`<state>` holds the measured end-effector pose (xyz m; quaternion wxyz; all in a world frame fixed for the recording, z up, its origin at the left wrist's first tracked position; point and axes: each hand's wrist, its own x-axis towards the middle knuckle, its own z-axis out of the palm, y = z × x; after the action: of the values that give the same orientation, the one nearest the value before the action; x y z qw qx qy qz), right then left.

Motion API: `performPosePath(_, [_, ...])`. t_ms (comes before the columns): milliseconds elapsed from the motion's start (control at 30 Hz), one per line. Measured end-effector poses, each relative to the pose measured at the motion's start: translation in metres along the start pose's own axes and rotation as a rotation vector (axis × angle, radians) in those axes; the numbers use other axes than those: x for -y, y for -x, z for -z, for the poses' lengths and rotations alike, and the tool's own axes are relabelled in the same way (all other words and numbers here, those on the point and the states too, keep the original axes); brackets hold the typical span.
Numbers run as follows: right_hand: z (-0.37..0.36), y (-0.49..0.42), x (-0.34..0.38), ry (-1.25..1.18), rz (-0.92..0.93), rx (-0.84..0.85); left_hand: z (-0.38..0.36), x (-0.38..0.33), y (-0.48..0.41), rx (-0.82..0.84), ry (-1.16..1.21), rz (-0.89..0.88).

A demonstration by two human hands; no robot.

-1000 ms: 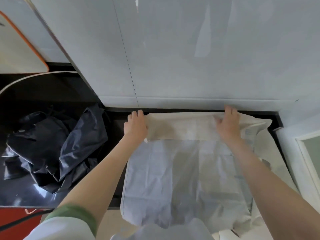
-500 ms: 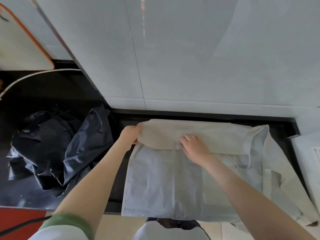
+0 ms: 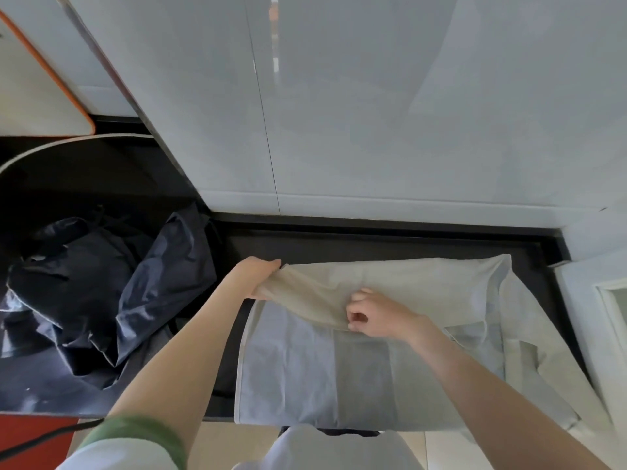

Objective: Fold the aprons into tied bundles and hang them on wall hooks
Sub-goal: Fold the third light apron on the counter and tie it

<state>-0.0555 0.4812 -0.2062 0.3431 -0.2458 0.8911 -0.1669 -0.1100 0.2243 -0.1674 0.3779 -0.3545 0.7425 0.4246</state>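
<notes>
One view only: wide-angle camera on the person's head, facing forward and steeply down, close over the black counter. Grey wall fills the far upper half; the apron sits low, right of centre; the person's white top clips the near edge. Lines bow toward the edges.

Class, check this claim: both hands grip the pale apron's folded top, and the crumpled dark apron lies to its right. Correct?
No. The head view shows the crumpled dark apron left of the pale apron, not right. The left hand and right hand do grip its folded top.
</notes>
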Motion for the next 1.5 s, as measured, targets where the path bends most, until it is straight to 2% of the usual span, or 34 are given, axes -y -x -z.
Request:
performPosePath(67, [0.004,0.001,0.003,-0.143,-0.096,-0.044,0.0,0.0,0.0,-0.109,-0.337,-0.119])
performPosePath(167, [0.015,-0.003,0.003,-0.307,-0.247,-0.282,0.0,-0.002,-0.002,-0.154,-0.425,-0.226])
performPosePath(267, [0.029,-0.011,0.002,-0.45,-0.341,-0.38,0.0,-0.006,-0.004,-0.083,-0.22,-0.243])
performPosePath(367, [0.037,-0.02,-0.001,-0.465,-0.488,-0.29,0.002,-0.002,0.0,-0.03,0.174,-0.248])
performPosePath(433, [0.037,-0.023,-0.004,-0.37,-0.545,-0.222,0.001,-0.001,0.002,-0.095,0.235,-0.28])
performPosePath(500, [0.033,-0.024,-0.008,-0.301,-0.573,-0.179,0.001,0.002,0.001,-0.191,0.183,-0.248])
performPosePath(567, [0.028,-0.024,-0.011,-0.292,-0.582,-0.183,0.002,0.004,0.008,-0.318,-0.251,-0.298])
performPosePath(600, [0.026,-0.024,-0.013,-0.277,-0.572,-0.206,0.003,0.005,0.008,-0.338,-0.291,-0.329])
performPosePath(667, [0.024,-0.022,-0.017,-0.234,-0.538,-0.241,0.008,0.013,0.004,-0.373,-0.002,-0.346])
performPosePath(733, [0.024,-0.019,-0.019,-0.203,-0.503,-0.246,0.01,0.018,0.004,-0.454,0.035,-0.352])
performPosePath(800, [0.024,-0.016,-0.019,-0.21,-0.456,-0.237,0.005,0.023,0.002,-0.547,-0.153,-0.364])
performPosePath(867, [0.024,-0.011,-0.021,-0.249,-0.415,-0.205,-0.006,0.023,0.001,-0.71,-0.383,-0.48])
performPosePath(900, [0.023,-0.009,-0.022,-0.263,-0.4,-0.194,-0.013,0.019,0.004,-0.735,-0.469,-0.561])
performPosePath(933, [0.023,-0.005,-0.024,-0.277,-0.394,-0.193,-0.025,0.013,0.007,-0.695,-0.539,-0.66])
performPosePath(1067, [0.018,0.009,-0.04,-0.326,-0.459,-0.343,-0.087,-0.007,0.014,-0.312,-0.797,-0.991])
performPosePath(1167, [0.014,0.034,-0.066,-0.307,-0.607,-0.581,-0.119,-0.007,0.008,-0.097,-0.993,-0.943])
performPosePath(1267, [0.013,0.067,-0.094,-0.246,-0.904,-0.777,-0.135,-0.005,0.002,0.042,-1.114,-0.844])
performPosePath(1367, [0.013,0.093,-0.119,-0.563,-1.207,-0.864,-0.142,-0.004,-0.001,0.119,-1.217,-0.784])
performPosePath(1400, [0.014,0.099,-0.124,-0.698,-1.22,-0.863,-0.143,-0.005,-0.002,0.151,-1.264,-0.768])
performPosePath(1500, [0.019,0.106,-0.142,-1.259,-1.003,-0.924,-0.141,-0.007,-0.003,0.221,-1.366,-0.725])
